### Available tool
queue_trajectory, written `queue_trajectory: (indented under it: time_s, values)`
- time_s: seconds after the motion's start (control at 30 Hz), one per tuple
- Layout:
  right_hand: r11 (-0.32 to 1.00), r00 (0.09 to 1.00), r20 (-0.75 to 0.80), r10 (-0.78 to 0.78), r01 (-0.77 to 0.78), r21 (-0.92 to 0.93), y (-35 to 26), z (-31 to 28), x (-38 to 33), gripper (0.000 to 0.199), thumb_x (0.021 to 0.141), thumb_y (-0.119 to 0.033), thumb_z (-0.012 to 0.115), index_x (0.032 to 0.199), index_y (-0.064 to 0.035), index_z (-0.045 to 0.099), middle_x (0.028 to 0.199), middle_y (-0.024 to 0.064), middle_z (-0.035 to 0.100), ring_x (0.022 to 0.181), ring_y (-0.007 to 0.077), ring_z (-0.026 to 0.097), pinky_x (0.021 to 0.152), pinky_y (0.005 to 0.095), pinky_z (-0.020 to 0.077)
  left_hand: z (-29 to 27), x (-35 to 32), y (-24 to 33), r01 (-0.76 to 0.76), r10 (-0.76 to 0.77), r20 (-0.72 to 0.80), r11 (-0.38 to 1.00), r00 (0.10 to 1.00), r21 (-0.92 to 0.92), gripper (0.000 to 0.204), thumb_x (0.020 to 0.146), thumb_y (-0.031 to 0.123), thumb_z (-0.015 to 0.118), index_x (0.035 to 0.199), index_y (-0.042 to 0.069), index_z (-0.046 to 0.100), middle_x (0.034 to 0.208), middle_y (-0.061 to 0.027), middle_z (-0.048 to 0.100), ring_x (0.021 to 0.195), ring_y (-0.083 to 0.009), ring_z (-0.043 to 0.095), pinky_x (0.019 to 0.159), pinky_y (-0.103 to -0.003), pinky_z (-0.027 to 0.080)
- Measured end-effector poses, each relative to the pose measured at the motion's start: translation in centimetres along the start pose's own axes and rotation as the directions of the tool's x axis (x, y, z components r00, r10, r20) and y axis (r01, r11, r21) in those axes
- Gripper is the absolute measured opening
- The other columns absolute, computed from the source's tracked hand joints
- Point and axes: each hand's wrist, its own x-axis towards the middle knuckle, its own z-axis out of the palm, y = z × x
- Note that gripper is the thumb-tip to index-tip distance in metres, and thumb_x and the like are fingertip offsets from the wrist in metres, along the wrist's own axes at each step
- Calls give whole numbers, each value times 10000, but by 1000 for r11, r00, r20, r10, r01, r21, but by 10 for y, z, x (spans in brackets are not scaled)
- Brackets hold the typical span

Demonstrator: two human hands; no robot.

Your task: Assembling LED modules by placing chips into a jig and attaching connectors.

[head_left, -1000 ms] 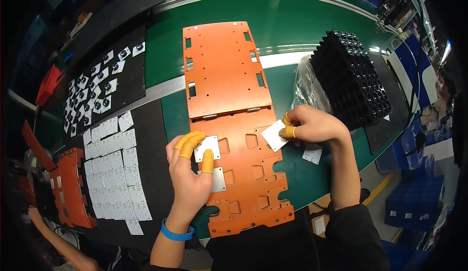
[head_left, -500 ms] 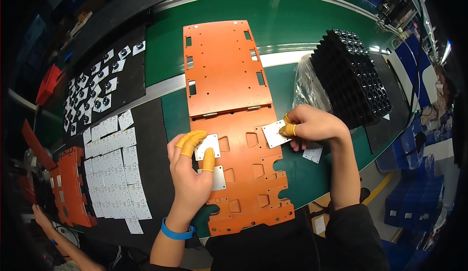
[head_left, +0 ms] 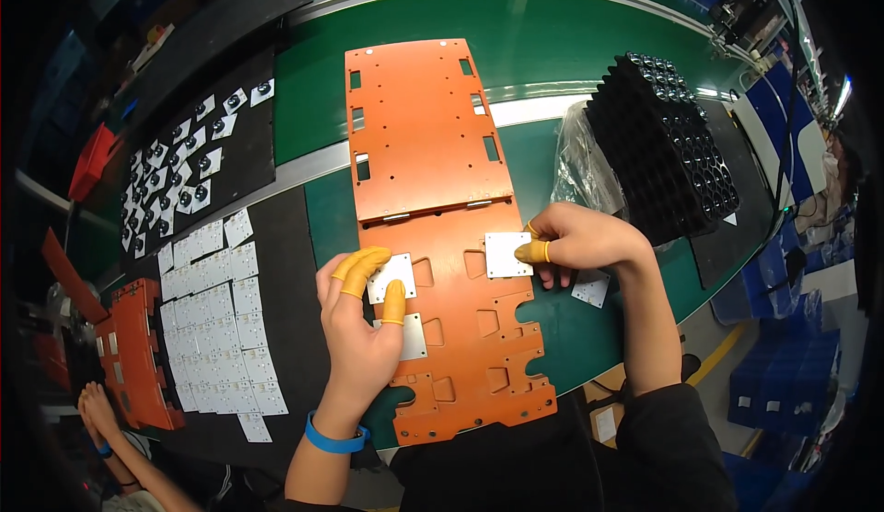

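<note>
A hinged orange fixture (head_left: pixel 465 328) lies in front of me, its lid (head_left: pixel 428 134) folded back away from me. My right hand (head_left: pixel 580 240), with yellow finger cots, pinches the right edge of a white square board (head_left: pixel 505 255) over the fixture's upper right recess. On the opposite side, my left hand (head_left: pixel 357 314) has its yellow-cotted thumb and fingers on another white square board (head_left: pixel 400 277) in the upper left recess. Below that, a third white board (head_left: pixel 413 337) sits partly behind the left thumb. One more loose board (head_left: pixel 590 289) lies on the green table beneath my right hand.
Rows of white boards (head_left: pixel 212 319) cover a black mat at left; boards with black round parts (head_left: pixel 175 167) lie beyond. Stacked black trays (head_left: pixel 663 148) and clear plastic (head_left: pixel 585 162) stand at right. Another person's hands (head_left: pixel 97 411) are beside a second orange fixture (head_left: pixel 138 355).
My right hand has shifted slightly left, and its board has turned from tilted to nearly square over the fixture. My left hand stays put. The other person's hands have come together at lower left.
</note>
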Motion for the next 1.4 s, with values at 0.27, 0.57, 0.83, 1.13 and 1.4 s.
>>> queue_trajectory:
  time_s: [0.27,0.57,0.83,1.13,1.4]
  values:
    - [999,1000,-5,-27,27,21,0,0,2,319,914,-222,634,750,51,618,631,72,636,560,116,636,482,241,505,-1,1,2,12,-11,9,1000,1000,-22,290,806,-2,632,1094,-17,612,1083,-149,613,1093,-355,497,921,-410,436]
    - [999,1000,-12,-15,16,33,1,0,5,315,902,-226,661,745,45,620,632,70,640,569,110,645,481,232,506,-3,1,-2,67,-67,-5,996,998,58,294,819,38,630,1110,2,613,1112,-134,606,1147,-334,479,1005,-421,336]
    - [999,999,-29,-31,32,10,1,1,6,310,896,-237,670,755,35,624,635,63,642,556,105,635,476,234,498,-12,6,-17,159,-151,-53,894,987,419,434,865,110,577,1262,-41,486,1291,-207,469,1306,-379,350,1081,-496,205]
    - [997,998,-30,-61,60,-45,1,1,4,332,902,-283,648,755,14,637,619,48,637,557,103,622,475,250,485,-34,17,-50,400,-348,-240,520,906,755,609,893,263,569,1381,-50,381,1402,-245,398,1336,-495,291,1093,-649,109]
    - [997,998,-44,-45,42,-63,-3,1,0,354,898,-304,656,739,10,630,625,39,632,549,99,612,469,247,478,-27,17,-40,217,-249,-60,671,967,709,515,825,171,639,1251,-83,502,1214,-196,520,1192,-327,437,1041,-552,231]
